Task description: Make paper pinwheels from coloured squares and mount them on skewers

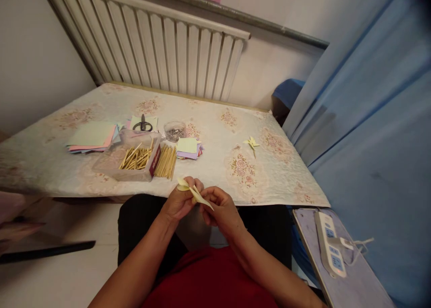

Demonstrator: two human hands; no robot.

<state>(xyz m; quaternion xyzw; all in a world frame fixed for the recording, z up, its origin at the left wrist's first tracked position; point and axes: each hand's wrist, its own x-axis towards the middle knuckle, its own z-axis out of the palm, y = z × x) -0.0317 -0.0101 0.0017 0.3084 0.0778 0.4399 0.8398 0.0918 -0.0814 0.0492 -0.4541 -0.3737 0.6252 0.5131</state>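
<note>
Between my hands, over my lap at the table's front edge, is a pale yellow paper pinwheel (201, 197) with folded, curling blades. My left hand (180, 203) pinches it near its middle, and one blade sticks up above the thumb. My right hand (220, 208) is closed at its right side, fingers bent against the paper; the fingertips are partly hidden. Another yellow pinwheel (251, 143) on a short stick lies on the table to the right. Just beyond my left hand lie a row of thin sticks (165, 162) and a small stack of square coloured papers (187, 147).
A clear plastic box (111, 164) holds many sticks. Around it are larger coloured sheets (90, 135), black-handled scissors (142, 125) and a round tub of small metal pieces (175, 132). A power strip (330, 245) sits on a side stand, beside a blue curtain (370, 133).
</note>
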